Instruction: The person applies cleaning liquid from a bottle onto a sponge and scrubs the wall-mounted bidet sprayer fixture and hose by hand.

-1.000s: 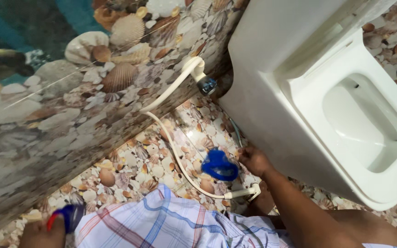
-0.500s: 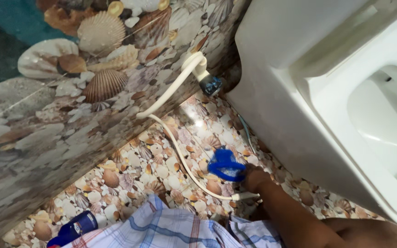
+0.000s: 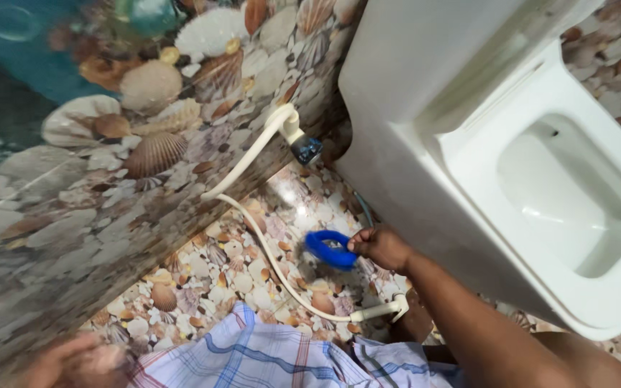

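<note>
Down on the floor (image 3: 181,287) beside the toilet (image 3: 483,144), the right hand (image 3: 381,248) has its fingers curled tight around the end of a blue scrub brush (image 3: 329,249). The brush is pressed on the shiny tiles, close to the toilet's base. A moment ago the brush lay lower and nearer the checked cloth (image 3: 267,363); now it sits higher up, closer to the wall (image 3: 73,179). The blue bottle seen low on the left before is gone from view. The left hand (image 3: 73,363) is at the bottom left corner, blurry, so you cannot tell if it is open or closed. A thin white hose (image 3: 282,276) curves over the floor and climbs to a dark tap (image 3: 305,149). The floor and wall are covered with seashell pictures, smooth and glossy. The toilet is white, hard and boxy.
</note>
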